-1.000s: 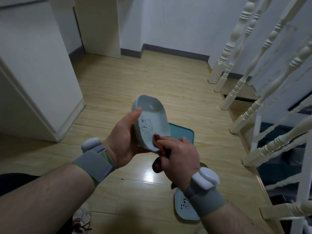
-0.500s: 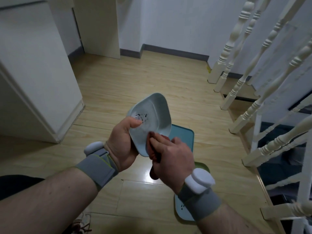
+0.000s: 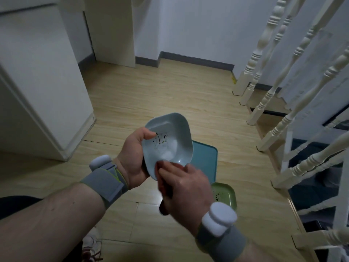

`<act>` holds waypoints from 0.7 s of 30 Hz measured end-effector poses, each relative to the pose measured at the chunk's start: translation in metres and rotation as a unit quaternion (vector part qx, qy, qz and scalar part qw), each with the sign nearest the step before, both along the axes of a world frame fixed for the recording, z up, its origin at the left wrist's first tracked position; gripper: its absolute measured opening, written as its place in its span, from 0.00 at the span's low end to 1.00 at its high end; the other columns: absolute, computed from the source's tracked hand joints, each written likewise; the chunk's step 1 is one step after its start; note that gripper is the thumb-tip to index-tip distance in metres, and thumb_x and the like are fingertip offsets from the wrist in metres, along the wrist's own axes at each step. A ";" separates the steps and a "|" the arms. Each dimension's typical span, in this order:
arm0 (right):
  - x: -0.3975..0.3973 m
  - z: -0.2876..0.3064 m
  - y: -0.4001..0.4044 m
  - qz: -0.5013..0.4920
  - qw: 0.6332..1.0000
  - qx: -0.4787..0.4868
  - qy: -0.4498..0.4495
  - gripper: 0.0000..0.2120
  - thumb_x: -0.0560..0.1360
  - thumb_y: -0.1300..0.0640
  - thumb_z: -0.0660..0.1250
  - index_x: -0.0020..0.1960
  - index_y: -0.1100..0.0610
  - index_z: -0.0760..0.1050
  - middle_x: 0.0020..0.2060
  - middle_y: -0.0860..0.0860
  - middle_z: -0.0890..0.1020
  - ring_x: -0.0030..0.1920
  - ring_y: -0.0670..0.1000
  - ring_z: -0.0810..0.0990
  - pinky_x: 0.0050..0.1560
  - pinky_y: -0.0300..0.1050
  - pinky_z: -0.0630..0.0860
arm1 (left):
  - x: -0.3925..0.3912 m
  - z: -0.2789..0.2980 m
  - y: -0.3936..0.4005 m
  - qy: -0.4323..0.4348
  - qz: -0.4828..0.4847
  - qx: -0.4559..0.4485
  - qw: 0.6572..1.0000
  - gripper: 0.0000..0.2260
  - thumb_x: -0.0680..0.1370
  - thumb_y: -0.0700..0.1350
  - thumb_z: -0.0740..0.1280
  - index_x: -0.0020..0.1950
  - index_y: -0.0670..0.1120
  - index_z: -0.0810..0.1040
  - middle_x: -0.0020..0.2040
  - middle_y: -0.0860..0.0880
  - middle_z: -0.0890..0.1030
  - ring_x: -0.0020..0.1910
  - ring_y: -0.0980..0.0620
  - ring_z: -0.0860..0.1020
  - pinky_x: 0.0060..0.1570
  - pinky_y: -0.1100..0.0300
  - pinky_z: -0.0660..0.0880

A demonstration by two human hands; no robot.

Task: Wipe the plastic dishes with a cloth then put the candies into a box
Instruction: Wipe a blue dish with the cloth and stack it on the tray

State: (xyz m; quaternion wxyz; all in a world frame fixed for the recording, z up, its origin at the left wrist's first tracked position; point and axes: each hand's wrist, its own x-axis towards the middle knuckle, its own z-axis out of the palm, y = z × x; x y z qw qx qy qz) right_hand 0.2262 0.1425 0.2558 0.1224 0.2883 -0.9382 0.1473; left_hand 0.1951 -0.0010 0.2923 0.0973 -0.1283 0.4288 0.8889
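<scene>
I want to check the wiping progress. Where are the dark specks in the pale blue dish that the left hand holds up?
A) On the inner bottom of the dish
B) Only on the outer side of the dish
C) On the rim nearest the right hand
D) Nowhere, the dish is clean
A: the pale blue dish, held by the left hand, shows dark specks on its inner bottom, near the thumb.
</scene>
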 end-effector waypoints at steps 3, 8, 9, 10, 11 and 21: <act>0.008 -0.005 -0.005 0.019 1.000 -0.001 -0.007 0.16 0.67 0.47 0.71 0.55 0.45 0.79 0.54 0.38 0.82 0.37 0.49 0.72 0.37 0.43 0.73 | 0.003 -0.002 0.000 -0.024 -0.022 -0.035 0.999 0.17 0.65 0.49 0.61 0.48 0.42 0.81 0.45 0.41 0.79 0.43 0.42 0.77 0.50 0.50 0.71; -0.026 -0.014 0.024 -0.056 0.998 0.025 0.020 0.20 0.61 0.51 0.75 0.54 0.46 0.82 0.53 0.41 0.83 0.36 0.51 0.74 0.36 0.44 0.73 | -0.004 -0.001 -0.011 -0.047 -0.054 -0.072 0.995 0.23 0.67 0.53 0.64 0.58 0.44 0.82 0.57 0.40 0.80 0.55 0.39 0.77 0.65 0.40 0.68; -0.028 -0.013 0.026 -0.059 0.998 0.010 0.035 0.16 0.62 0.53 0.74 0.50 0.46 0.83 0.51 0.41 0.84 0.35 0.51 0.73 0.36 0.44 0.72 | -0.005 0.000 -0.013 -0.050 -0.064 -0.077 0.994 0.25 0.68 0.55 0.64 0.60 0.45 0.81 0.60 0.40 0.80 0.57 0.38 0.77 0.66 0.37 0.66; -0.028 -0.011 0.025 -0.059 0.997 -0.007 0.051 0.12 0.63 0.54 0.73 0.46 0.47 0.83 0.48 0.41 0.85 0.35 0.51 0.73 0.35 0.44 0.71 | -0.005 0.001 -0.012 -0.046 -0.071 -0.081 0.993 0.25 0.69 0.56 0.64 0.61 0.46 0.81 0.61 0.40 0.80 0.59 0.37 0.77 0.65 0.35 0.67; -0.026 -0.009 0.022 -0.062 0.996 -0.024 0.060 0.09 0.63 0.55 0.73 0.43 0.47 0.83 0.44 0.41 0.85 0.34 0.51 0.72 0.34 0.43 0.70 | -0.004 0.000 -0.009 -0.036 -0.072 -0.087 0.993 0.25 0.69 0.56 0.64 0.62 0.46 0.80 0.61 0.40 0.81 0.60 0.37 0.78 0.64 0.34 0.69; -0.025 0.006 0.018 0.002 0.998 0.036 -0.052 0.19 0.68 0.51 0.63 0.57 0.40 0.78 0.52 0.36 0.82 0.38 0.50 0.72 0.38 0.46 0.75 | -0.001 -0.005 -0.010 0.074 -0.022 -0.018 0.997 0.31 0.62 0.37 0.57 0.65 0.43 0.75 0.55 0.39 0.78 0.51 0.37 0.77 0.54 0.41 0.74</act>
